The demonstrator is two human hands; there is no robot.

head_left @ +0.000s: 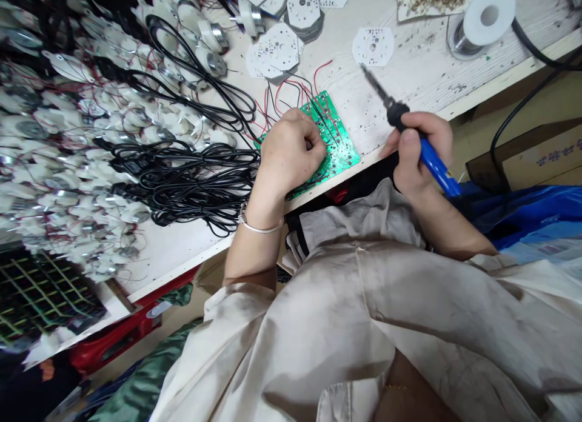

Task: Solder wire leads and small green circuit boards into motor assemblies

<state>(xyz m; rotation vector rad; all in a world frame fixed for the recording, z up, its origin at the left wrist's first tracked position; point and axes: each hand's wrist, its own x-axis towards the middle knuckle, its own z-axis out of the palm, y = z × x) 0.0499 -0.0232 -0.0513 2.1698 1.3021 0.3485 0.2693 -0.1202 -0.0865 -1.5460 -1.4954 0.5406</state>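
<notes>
The green circuit board (341, 140) lies at the edge of the surface (409, 76), with red and black wires (291, 94) fanning from it. The left hand (291, 152) rests curled on the board; whether it pinches anything, I cannot tell. Just right of the board, the right hand (416, 152) grips a blue-handled soldering iron (434, 164) like a pen, tip angled away from the board. Left of the board lie coiled black cables (195, 179) and wired white modules (113, 131); beyond it sit white LED boards (373, 46) and a solder spool (488, 16).
</notes>
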